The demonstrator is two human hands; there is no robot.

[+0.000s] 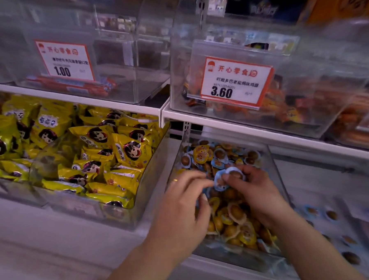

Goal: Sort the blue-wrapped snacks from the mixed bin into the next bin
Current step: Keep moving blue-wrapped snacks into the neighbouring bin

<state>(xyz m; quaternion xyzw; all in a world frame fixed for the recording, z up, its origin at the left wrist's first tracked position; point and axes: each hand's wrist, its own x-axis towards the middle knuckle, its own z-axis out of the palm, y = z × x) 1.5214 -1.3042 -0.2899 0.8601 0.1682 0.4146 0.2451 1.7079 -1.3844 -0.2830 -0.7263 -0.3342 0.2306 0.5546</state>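
**Blue Snacks Picked From Mixed Bin**

On a shop shelf (242,124), a mixed bin (275,173) is worked over. Two blue-wrapped snacks (226,178) are pinched in the right hand (252,192); the left hand (182,206) hovers beside them, fingers loosely curled, holding nothing visible. Yellow ones are best left behind, and the next bin (333,217) reached cleanly. Price tags above read 1.00 and 3.60.

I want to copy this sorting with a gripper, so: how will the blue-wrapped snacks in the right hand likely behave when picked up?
The blue-wrapped snacks, pinched in the right hand, look small and probably light: fingertips alone hold several. Each has a rounded brown middle with a thin flat rim, so the rim likely flexes. The glossy wrap may be slippery.
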